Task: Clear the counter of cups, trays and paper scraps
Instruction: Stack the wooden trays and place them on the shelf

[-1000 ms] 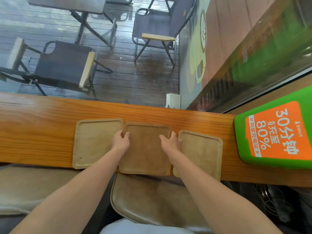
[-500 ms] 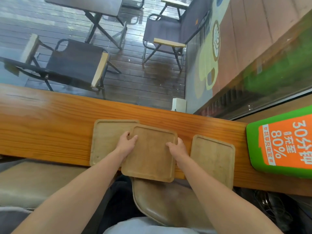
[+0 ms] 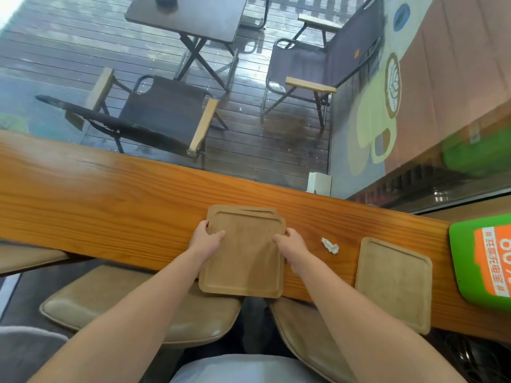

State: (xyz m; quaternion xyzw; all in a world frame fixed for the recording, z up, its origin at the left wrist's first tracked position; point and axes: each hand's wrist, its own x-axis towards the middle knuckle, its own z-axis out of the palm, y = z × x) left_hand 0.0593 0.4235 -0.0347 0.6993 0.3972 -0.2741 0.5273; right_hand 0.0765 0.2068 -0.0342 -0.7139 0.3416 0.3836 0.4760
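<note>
Head view: on a long wooden counter [image 3: 110,205], the left hand [image 3: 206,239] and right hand [image 3: 293,244] each clasp a side edge of a top tray [image 3: 243,258], which sits askew on a second tray [image 3: 240,209] beneath it. To the right of this stack lies a paper scrap [image 3: 330,246], and farther right a third tray [image 3: 395,283]. The stack overhangs the counter's near edge, so a loose lift could let the lower tray slip off. No cups are in view.
</note>
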